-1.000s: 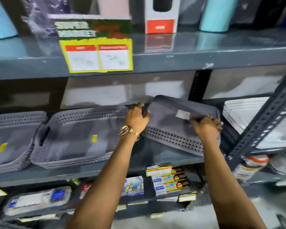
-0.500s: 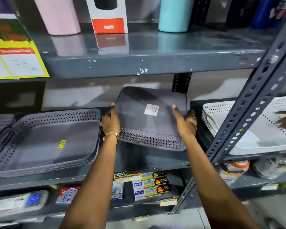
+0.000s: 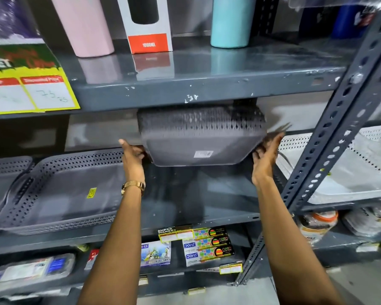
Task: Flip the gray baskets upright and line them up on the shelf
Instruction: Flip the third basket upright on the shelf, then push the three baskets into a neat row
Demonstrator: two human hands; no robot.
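A gray perforated basket (image 3: 198,137) hangs in the air above the middle shelf (image 3: 207,203), tipped so its flat bottom with a white sticker faces me and down. My left hand (image 3: 131,154) grips its left side and my right hand (image 3: 265,154) presses its right side. It is motion-blurred. A second gray basket (image 3: 59,192) stands upright on the same shelf to the left, with a yellow sticker inside. A third gray basket (image 3: 2,172) shows at the far left edge, partly cut off.
The upper shelf (image 3: 185,89) sits just above the held basket. A slanted metal upright (image 3: 330,137) crosses at right, with a white basket (image 3: 348,172) behind it. Pink and teal tumblers and a boxed bottle stand on top. Small packets lie on the lower shelf.
The basket has been lifted off the shelf and turned over further, its bottom now facing me and downward. Both hands rose with it. The view shifted slightly.
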